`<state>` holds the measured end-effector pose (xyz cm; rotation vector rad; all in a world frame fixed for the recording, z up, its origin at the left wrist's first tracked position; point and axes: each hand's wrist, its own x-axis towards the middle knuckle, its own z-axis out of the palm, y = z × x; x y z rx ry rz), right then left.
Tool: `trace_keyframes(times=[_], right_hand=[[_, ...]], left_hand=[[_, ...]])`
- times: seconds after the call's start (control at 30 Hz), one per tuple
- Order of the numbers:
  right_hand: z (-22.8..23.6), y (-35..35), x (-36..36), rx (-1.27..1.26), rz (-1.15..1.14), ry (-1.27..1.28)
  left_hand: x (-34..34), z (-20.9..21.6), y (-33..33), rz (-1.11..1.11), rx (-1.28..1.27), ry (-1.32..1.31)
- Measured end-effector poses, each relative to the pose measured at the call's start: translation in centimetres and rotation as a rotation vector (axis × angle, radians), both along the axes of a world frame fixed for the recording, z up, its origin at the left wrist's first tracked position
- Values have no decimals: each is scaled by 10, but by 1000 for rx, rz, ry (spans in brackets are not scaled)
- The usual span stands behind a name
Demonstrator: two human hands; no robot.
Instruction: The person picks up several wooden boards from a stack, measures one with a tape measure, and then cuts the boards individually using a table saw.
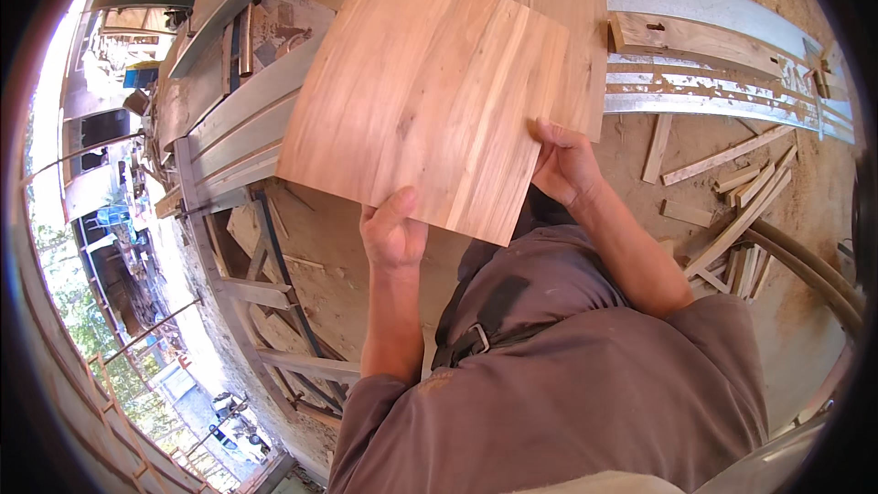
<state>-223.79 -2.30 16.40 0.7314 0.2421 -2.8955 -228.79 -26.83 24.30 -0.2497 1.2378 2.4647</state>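
Observation:
A flat, glued-up wooden panel (421, 101) with light and reddish strips is held up tilted in front of me. My left hand (395, 230) grips its near edge, thumb on top and fingers hidden beneath. At the right edge, my right hand (564, 163) holds the same panel, its thumb on the rim and its other fingers mostly behind. A second wooden panel (585, 37) of similar colour lies behind and partly under the held one, resting over the metal machine table.
The metal machine table (713, 96) stretches right, carrying a wooden fence board (704, 44) and sawdust. Wood offcuts (732, 165) lie on the ground to the right, near a curved dark hose (805, 265). A metal frame (261, 293) stands at the left.

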Motion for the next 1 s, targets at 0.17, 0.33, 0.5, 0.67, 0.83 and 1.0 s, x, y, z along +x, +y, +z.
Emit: trace_keyframes(times=[0.17,0.33,0.5,0.67,0.83,1.0], right_hand=[[0,-2,1,86,-58,39],[12,14,-2,243,-75,152],[32,25,-11,330,-119,207],[30,36,-10,384,-144,194],[29,45,-10,382,-155,215],[35,54,-7,395,-167,210]], left_hand=[[27,-29,-8,-50,138,-62],[14,-42,-10,-115,142,-51],[1,-47,7,-134,238,-28],[-3,-43,22,-162,267,-73],[-6,-44,32,-197,296,-55],[-6,-55,38,-227,290,-49]])
